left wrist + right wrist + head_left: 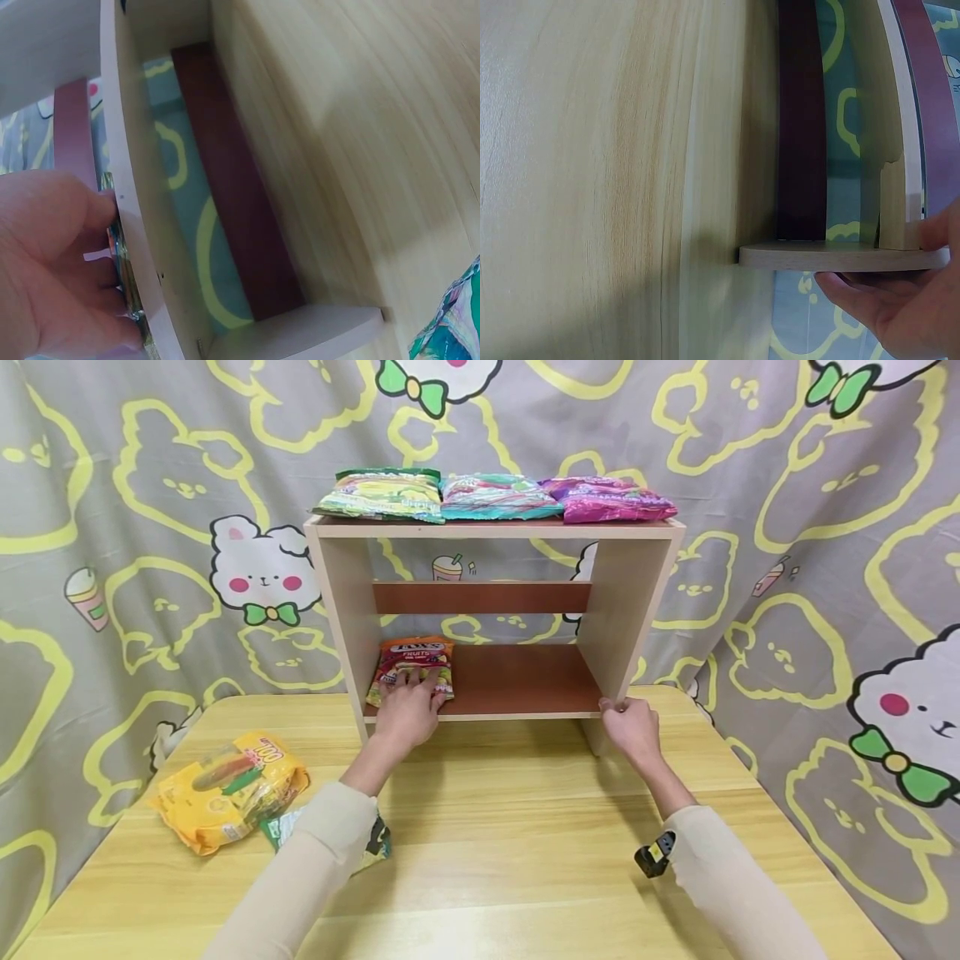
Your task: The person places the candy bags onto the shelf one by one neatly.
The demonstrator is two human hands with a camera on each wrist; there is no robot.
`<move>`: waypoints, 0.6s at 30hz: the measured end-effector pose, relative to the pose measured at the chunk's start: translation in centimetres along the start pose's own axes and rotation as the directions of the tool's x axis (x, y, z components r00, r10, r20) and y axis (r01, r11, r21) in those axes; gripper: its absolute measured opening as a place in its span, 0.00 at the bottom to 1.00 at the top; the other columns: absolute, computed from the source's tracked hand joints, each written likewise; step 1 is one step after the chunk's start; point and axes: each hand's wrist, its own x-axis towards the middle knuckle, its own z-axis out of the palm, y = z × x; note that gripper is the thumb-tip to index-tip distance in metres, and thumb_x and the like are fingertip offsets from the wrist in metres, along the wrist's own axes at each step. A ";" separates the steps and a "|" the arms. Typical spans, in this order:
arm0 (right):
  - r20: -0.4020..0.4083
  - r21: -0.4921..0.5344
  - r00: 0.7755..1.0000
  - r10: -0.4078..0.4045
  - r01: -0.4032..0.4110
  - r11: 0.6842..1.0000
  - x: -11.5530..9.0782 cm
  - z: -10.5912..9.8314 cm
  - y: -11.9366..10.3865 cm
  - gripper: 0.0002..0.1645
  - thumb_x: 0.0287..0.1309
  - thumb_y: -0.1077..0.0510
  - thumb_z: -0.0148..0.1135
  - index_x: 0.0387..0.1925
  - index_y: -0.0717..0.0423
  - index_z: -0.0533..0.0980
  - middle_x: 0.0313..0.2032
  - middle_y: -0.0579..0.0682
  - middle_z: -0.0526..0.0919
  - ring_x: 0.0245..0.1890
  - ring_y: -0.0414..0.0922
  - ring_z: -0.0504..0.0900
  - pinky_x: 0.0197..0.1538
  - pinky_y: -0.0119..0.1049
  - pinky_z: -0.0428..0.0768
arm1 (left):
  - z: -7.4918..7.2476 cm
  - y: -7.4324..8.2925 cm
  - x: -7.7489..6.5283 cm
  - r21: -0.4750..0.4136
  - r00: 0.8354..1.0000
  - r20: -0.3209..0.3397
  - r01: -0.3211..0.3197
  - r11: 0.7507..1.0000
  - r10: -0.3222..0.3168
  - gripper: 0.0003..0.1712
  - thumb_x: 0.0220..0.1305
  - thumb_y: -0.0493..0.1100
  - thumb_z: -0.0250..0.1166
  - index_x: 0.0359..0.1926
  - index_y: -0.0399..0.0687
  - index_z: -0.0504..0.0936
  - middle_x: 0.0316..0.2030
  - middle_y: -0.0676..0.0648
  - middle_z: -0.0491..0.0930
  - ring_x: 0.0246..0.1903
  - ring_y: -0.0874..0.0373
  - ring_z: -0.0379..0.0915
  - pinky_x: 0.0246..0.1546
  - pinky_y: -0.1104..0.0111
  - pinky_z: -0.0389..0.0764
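On the lower board of a small two-level shelf [517, 677], an orange and dark red candy bag [415, 656] leans at the left end. My left hand [408, 714] rests on its lower front, fingers spread over the packet. In the left wrist view, the left hand [52, 255] is right at the shelf's front edge, hiding most of the bag. My right hand [633, 727] grips the front edge of the right side panel [637, 610]. The right wrist view shows the right hand [907, 307] with its thumb and fingers on opposite sides of that panel.
Three candy bags lie in a row on the top board: green-yellow [386, 497], teal [498, 497] and purple [611, 500]. A yellow bag [225, 793] and a green-white bag [375, 852], partly under the left sleeve, lie on the wooden table [510, 860]. A patterned curtain [180, 468] hangs behind.
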 end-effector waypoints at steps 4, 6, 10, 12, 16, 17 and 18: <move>0.000 0.000 1.000 -0.002 0.002 1.000 0.0 0.0 0.0 0.27 0.70 0.44 0.51 0.22 0.58 0.77 0.21 0.55 0.79 0.27 0.53 0.75 0.25 0.39 0.70 | 0.1 0.0 -0.1 0.005 1.000 -0.015 -0.005 1.000 0.005 0.29 0.78 0.52 0.52 0.75 0.51 0.65 0.71 0.34 0.67 0.71 0.33 0.60 0.69 0.29 0.54; 0.001 0.000 1.000 -0.004 0.004 1.000 -0.1 0.0 -0.1 0.27 0.70 0.45 0.51 0.21 0.58 0.77 0.21 0.55 0.79 0.27 0.53 0.74 0.25 0.39 0.70 | 0.2 0.0 -0.1 0.014 1.000 -0.013 -0.006 1.000 0.007 0.29 0.78 0.52 0.51 0.75 0.51 0.65 0.71 0.34 0.66 0.71 0.33 0.60 0.69 0.28 0.55; 0.008 0.000 1.000 -0.006 0.006 1.000 -0.1 0.0 -0.1 0.27 0.70 0.45 0.51 0.22 0.59 0.77 0.20 0.54 0.78 0.25 0.52 0.74 0.24 0.39 0.70 | 0.3 -0.1 -0.1 0.033 1.000 -0.014 -0.015 0.999 0.015 0.30 0.79 0.52 0.51 0.76 0.50 0.65 0.71 0.34 0.67 0.71 0.33 0.61 0.69 0.28 0.55; 0.009 0.000 1.000 -0.006 0.006 1.000 0.0 -0.1 -0.1 0.27 0.70 0.44 0.50 0.23 0.60 0.78 0.20 0.53 0.78 0.25 0.51 0.74 0.24 0.39 0.70 | 0.3 -0.2 -0.1 0.032 1.000 -0.019 -0.018 0.999 0.018 0.30 0.79 0.52 0.51 0.76 0.50 0.65 0.71 0.34 0.67 0.71 0.33 0.61 0.69 0.28 0.55; 0.012 -0.003 1.000 -0.004 0.004 1.000 0.0 -0.1 -0.1 0.28 0.70 0.44 0.50 0.28 0.63 0.80 0.21 0.54 0.79 0.26 0.52 0.74 0.25 0.39 0.70 | 0.4 -0.3 -0.1 0.013 0.999 -0.043 -0.028 1.000 0.028 0.29 0.78 0.52 0.52 0.75 0.50 0.66 0.70 0.34 0.68 0.70 0.33 0.62 0.68 0.28 0.56; 0.012 -0.003 1.000 -0.002 0.002 1.000 -0.1 -0.1 -0.1 0.29 0.70 0.44 0.50 0.29 0.64 0.81 0.21 0.54 0.80 0.27 0.52 0.74 0.25 0.39 0.70 | 0.4 -0.3 -0.1 0.007 0.998 -0.052 -0.032 0.999 0.032 0.29 0.78 0.51 0.53 0.74 0.49 0.67 0.70 0.34 0.69 0.70 0.33 0.63 0.67 0.27 0.57; 0.011 -0.003 1.000 0.000 0.000 1.000 -0.1 -0.1 -0.1 0.29 0.70 0.44 0.50 0.29 0.64 0.81 0.22 0.55 0.80 0.27 0.52 0.75 0.25 0.39 0.70 | 0.4 -0.4 -0.1 0.000 0.997 -0.063 -0.036 0.999 0.036 0.29 0.77 0.51 0.54 0.74 0.48 0.68 0.69 0.34 0.70 0.69 0.33 0.64 0.67 0.27 0.58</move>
